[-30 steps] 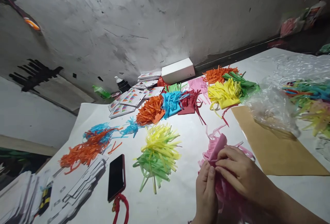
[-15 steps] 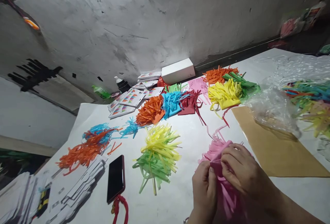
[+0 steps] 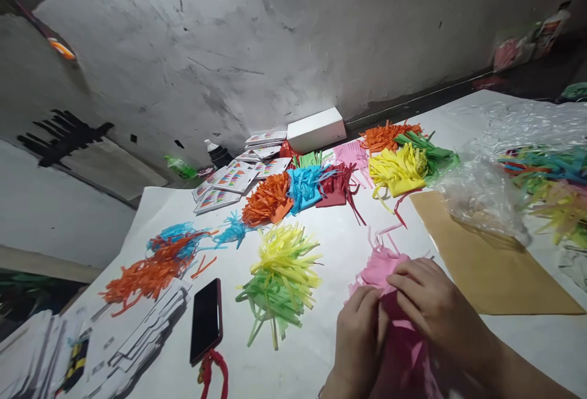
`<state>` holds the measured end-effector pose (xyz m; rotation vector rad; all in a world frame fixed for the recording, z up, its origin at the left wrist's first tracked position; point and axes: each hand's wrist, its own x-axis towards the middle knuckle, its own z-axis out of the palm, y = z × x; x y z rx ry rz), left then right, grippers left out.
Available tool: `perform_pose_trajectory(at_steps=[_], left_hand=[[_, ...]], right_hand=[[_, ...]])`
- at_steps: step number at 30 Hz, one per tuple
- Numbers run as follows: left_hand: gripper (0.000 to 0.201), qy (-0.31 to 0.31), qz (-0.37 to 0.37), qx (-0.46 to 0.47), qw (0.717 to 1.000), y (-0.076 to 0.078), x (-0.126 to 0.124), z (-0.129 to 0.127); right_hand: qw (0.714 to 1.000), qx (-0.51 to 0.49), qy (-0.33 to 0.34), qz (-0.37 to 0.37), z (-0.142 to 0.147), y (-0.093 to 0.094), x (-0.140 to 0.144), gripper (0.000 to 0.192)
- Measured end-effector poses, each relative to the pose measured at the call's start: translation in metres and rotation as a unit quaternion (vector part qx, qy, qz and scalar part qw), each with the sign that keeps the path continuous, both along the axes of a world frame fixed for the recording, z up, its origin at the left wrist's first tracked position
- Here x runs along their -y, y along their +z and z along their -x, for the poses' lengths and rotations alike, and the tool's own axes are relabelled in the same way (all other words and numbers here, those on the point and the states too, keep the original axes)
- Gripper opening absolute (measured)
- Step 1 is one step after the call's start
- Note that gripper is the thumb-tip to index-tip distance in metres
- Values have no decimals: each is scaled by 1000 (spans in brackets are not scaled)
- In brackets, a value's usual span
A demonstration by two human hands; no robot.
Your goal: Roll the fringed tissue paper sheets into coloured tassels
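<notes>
Pink fringed tissue paper (image 3: pixel 380 267) lies under both hands at the lower right of the white table, its loose strips pointing away from me and more pink hanging down towards the bottom edge. My left hand (image 3: pixel 360 335) is closed on its near left side, thumb and fingers pinched together. From the right, my right hand (image 3: pixel 433 301) grips the same paper with bent fingers, close to the left fingertips. Part of the paper is hidden behind the hands. Left of them rests a yellow fringe bundle (image 3: pixel 287 255), overlapping a green fringe bundle (image 3: pixel 275 301).
Fringed paper bundles in orange (image 3: pixel 268 199), blue (image 3: pixel 305 188), dark red (image 3: pixel 337 185) and yellow (image 3: pixel 398 169) line the back. A brown envelope (image 3: pixel 499 270) and clear plastic (image 3: pixel 486 197) lie right. A phone (image 3: pixel 205 319) and white paper strips (image 3: pixel 142 331) lie left. A white box (image 3: pixel 316 130) stands behind.
The pink paper has turned over or folded, showing a flatter, smoother face at the top. Both hands have shifted slightly left, and the right fingers now lie flatter across it.
</notes>
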<state>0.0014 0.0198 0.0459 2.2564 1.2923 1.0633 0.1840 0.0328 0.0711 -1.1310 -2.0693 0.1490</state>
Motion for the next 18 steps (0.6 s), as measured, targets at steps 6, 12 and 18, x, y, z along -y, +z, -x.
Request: perform_pose_trajectory(at_steps=[6,12,18], left_hand=[[46,0,-165,-62,984,6,-9,10],[27,-45,-257,-61,963,23,-8,7],[16,-80,-238,20,968,21,-2,21]], right_hand=[[954,-88,37,285,-12,15,-3,24],[941,-115,26,318,-10,15,-4,23],[957,-182,-132,181,-33,3,-10,23]])
